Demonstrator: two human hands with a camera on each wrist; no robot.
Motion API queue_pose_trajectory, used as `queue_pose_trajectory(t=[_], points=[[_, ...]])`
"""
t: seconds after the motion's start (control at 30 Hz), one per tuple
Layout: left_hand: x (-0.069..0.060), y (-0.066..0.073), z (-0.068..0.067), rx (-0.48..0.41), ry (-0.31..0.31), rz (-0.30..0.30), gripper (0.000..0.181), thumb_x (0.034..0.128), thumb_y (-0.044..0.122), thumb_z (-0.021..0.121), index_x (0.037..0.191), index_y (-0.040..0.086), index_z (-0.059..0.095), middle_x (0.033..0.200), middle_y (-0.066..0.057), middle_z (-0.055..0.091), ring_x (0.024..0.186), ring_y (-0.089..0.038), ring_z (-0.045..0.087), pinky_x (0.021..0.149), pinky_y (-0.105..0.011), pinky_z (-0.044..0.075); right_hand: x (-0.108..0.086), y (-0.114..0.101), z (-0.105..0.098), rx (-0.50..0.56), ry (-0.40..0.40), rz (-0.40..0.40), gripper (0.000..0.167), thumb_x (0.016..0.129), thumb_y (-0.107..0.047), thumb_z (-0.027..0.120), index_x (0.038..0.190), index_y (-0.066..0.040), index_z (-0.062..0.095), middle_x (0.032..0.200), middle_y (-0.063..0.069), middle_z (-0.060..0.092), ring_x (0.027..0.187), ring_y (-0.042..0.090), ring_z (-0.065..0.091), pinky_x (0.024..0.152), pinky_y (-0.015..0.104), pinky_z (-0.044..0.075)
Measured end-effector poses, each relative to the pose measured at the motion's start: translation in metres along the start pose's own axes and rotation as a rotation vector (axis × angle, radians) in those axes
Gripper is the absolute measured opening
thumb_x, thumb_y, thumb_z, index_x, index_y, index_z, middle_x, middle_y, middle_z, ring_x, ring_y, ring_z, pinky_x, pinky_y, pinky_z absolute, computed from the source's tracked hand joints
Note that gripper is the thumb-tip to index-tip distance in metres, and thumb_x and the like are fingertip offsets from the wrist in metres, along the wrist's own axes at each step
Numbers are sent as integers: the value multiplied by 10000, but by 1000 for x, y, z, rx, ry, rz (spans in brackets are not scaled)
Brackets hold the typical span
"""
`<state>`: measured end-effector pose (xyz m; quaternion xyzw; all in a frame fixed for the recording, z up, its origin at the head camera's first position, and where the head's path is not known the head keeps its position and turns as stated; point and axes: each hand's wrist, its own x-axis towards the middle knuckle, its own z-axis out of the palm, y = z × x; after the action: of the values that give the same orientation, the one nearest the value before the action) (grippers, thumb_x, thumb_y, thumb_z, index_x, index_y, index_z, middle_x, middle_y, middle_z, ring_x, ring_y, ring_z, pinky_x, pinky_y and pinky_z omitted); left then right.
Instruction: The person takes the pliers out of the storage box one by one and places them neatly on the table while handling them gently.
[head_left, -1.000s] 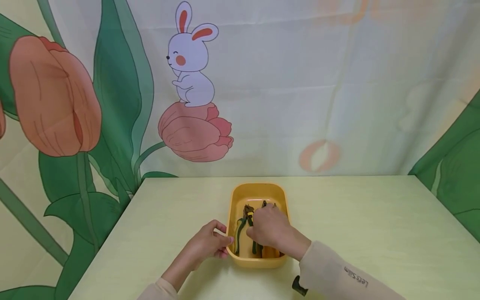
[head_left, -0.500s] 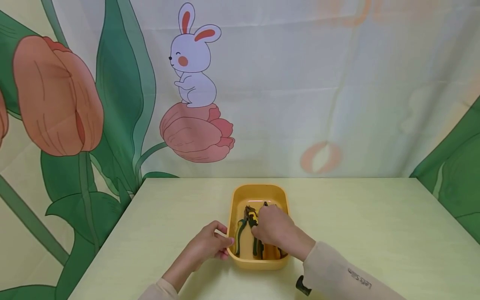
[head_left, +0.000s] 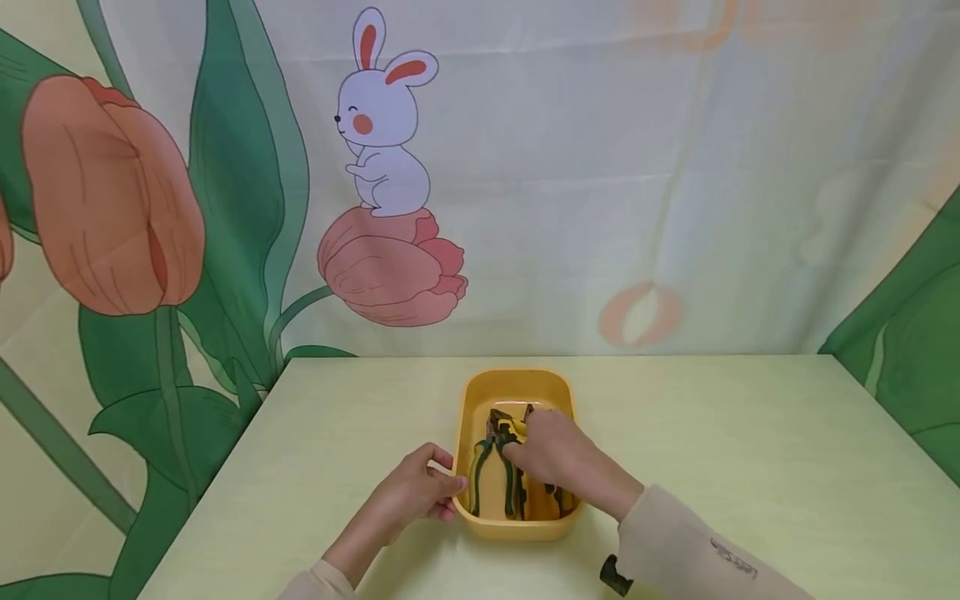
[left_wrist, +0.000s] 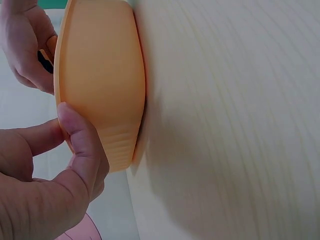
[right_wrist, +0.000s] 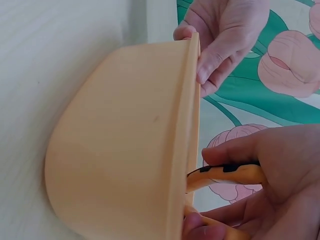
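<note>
A yellow plastic bin (head_left: 517, 530) stands on the table, with pliers lying inside. My left hand (head_left: 417, 485) pinches the bin's left rim between thumb and fingers. My right hand (head_left: 564, 454) reaches into the bin's right side. In the right wrist view, its fingers curl round the yellow-and-black handles of a pair of pliers (right_wrist: 227, 174); the bin wall hides their jaws. Green-handled pliers (head_left: 511, 492) lie along the bin's left side with handles spread. Another yellow-and-black handle (head_left: 555, 493) shows below my right hand; whether it belongs to the held pliers, I cannot tell.
The pale wooden-looking table (head_left: 750, 450) extends on both sides of the bin. Behind it hangs a cloth backdrop (head_left: 555, 167) printed with tulips and a rabbit. A dark band (head_left: 615, 575) shows beneath my right sleeve.
My right hand has shifted slightly to the right inside the bin, uncovering more of the green-handled pliers and the yellow-and-black parts. My left hand keeps its place on the rim.
</note>
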<state>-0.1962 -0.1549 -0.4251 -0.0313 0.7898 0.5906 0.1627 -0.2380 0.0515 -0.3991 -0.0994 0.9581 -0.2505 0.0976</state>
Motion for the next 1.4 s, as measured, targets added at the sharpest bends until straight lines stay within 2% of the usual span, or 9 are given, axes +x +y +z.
queue_pose_trajectory(t=[0.3, 0.37, 0.43, 0.5, 0.57, 0.73, 1.03, 1.27, 1.4], points=[[2, -5, 1, -4, 6, 25, 306, 975, 27, 695, 1170, -45, 472, 834, -151, 630, 586, -170, 580, 570, -261, 575, -5, 12, -9, 195, -10, -7, 357, 989, -351, 675, 894, -12, 616, 607, 42, 474, 444, 130, 362, 420, 255, 312], [1, -4, 0, -5, 4, 28, 307, 976, 27, 695, 1172, -46, 470, 831, -147, 625, 587, -170, 580, 569, -264, 574, -7, 15, -9, 211, 5, -35, 416, 1007, -374, 653, 1043, 39, 671, 788, 106, 639, 583, 170, 547, 516, 305, 475], [1, -4, 0, -12, -1, 30, 310, 975, 23, 692, 1175, -50, 467, 832, -148, 623, 588, -169, 582, 569, -265, 576, -8, 18, -10, 224, 15, -51, 506, 1020, -399, 630, 1210, 68, 667, 1061, 183, 707, 859, 269, 680, 732, 410, 587], [0, -3, 0, -18, -6, 32, 312, 975, 19, 691, 1176, -53, 464, 831, -147, 621, 588, -169, 585, 569, -265, 578, -10, 20, -10, 232, 24, -65, 599, 1030, -422, 612, 1369, 72, 594, 1345, 234, 629, 1186, 371, 630, 978, 521, 545], [-1, -2, 0, -24, -11, 32, 312, 974, 15, 689, 1177, -55, 463, 833, -153, 623, 587, -169, 590, 568, -264, 581, -12, 22, -11, 254, 24, -75, 646, 1034, -427, 606, 1434, 74, 536, 1456, 240, 552, 1346, 424, 514, 1080, 575, 467], [-1, -2, 0, -32, -13, 27, 319, 971, 13, 693, 1180, -55, 462, 844, -161, 627, 588, -170, 594, 565, -262, 582, -18, 23, -15, 310, 31, -108, 648, 1035, -401, 615, 1447, 88, 512, 1469, 242, 540, 1336, 413, 527, 1078, 567, 472], [0, -3, -1, -18, -11, 13, 318, 974, 21, 694, 1186, -49, 467, 859, -167, 631, 594, -174, 601, 569, -272, 590, -31, 30, -24, 431, 71, -119, 593, 1036, -346, 610, 1471, 44, 511, 1423, 205, 588, 1116, 299, 627, 897, 469, 551], [-1, -1, -1, -13, -10, 10, 308, 978, 29, 693, 1181, -42, 472, 855, -160, 641, 593, -174, 602, 576, -285, 594, -37, 37, -32, 544, 65, -120, 614, 1065, -349, 552, 1537, 21, 424, 1513, 218, 503, 1290, 329, 565, 1067, 527, 483], [-2, -1, -1, -18, -23, 11, 305, 981, 23, 684, 1182, -45, 464, 847, -154, 641, 595, -166, 594, 563, -255, 570, -40, 42, -36, 584, 45, -123, 611, 1063, -332, 556, 1539, 25, 418, 1441, 221, 565, 1140, 316, 626, 986, 482, 530]])
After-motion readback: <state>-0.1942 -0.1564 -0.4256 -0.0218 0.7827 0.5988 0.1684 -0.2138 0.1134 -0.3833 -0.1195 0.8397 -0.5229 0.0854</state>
